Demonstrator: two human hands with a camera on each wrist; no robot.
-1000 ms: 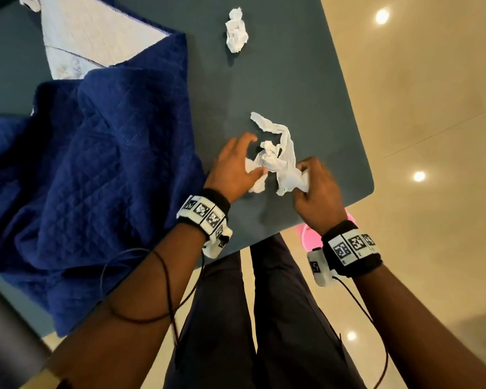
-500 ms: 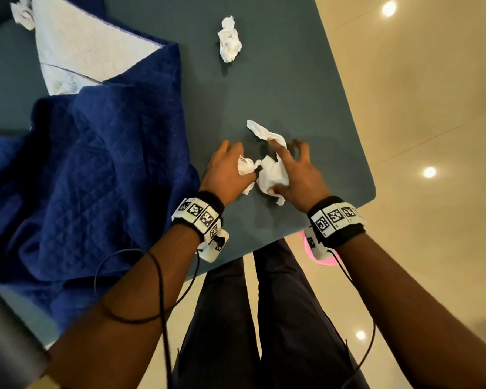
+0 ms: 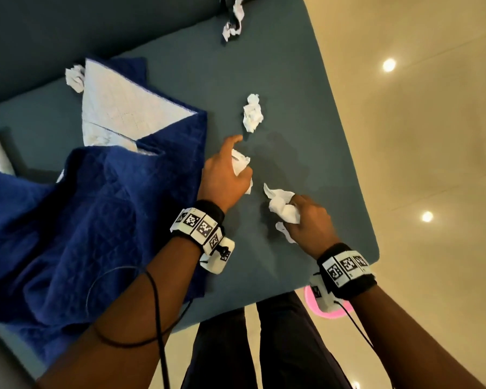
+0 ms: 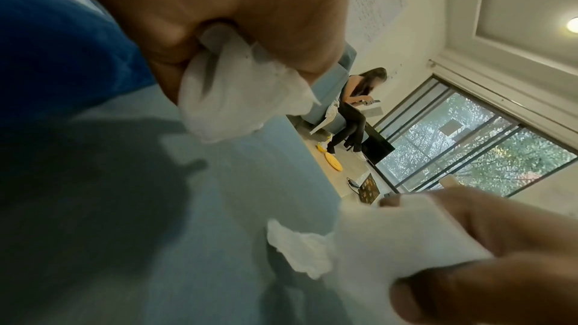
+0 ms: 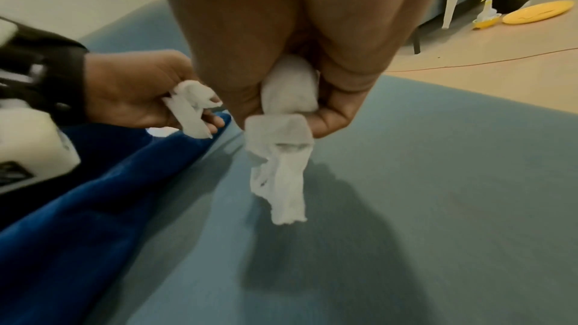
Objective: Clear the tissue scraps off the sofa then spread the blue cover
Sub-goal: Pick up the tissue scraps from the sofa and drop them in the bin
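- Blue cover [image 3: 76,220] lies bunched on the sofa's [image 3: 306,122] left: soft, floppy quilt, best taken by its edges
- Left hand [image 3: 225,175] fingers clench a tissue scrap [image 3: 240,162]
- Right hand [image 3: 310,223] grips another scrap [image 3: 282,206], feather-light, crushable
- Loose wad [image 3: 252,113] just beyond: pinch anywhere

You have five tissue scraps in view: one gripped in your left hand [image 3: 225,175], one in your right hand [image 3: 310,223], three loose on the sofa [image 3: 306,122]. Loose scraps: mid-seat [image 3: 252,113], far edge [image 3: 233,16], beside the cover's far corner [image 3: 75,77]. Blue cover [image 3: 68,220]: one, on the sofa's left part; pink object [image 3: 333,311] past the near edge: one.
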